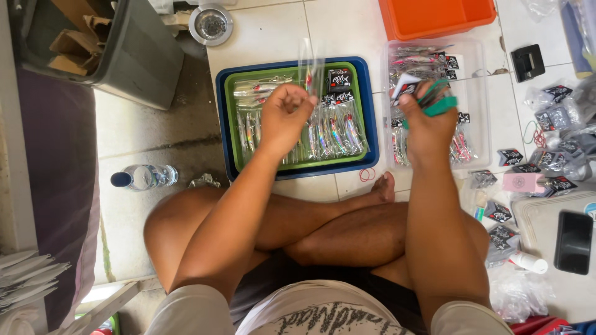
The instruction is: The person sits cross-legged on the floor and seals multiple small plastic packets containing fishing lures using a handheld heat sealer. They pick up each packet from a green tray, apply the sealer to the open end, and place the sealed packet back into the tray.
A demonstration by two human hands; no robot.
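My left hand (285, 115) is closed around a clear plastic sleeve (311, 62) that sticks up blurred over the green tray (230, 127). The tray sits inside a blue tray (372, 133) and holds several shiny fishing lures in clear bags, plus black header cards (339, 79). My right hand (428, 121) grips a green stapler-like tool (442, 102) and a white-and-black card (405, 84), above a clear plastic box (478, 80) filled with packed lures. My crossed legs lie just below both trays.
An orange bin (434, 15) stands beyond the clear box. A grey bin of cardboard (118, 49) is at far left, a floor drain (211, 23) beside it. A water bottle (144, 177) lies left. Black cards, bags, a pink box (523, 182) and a phone (572, 241) lie right.
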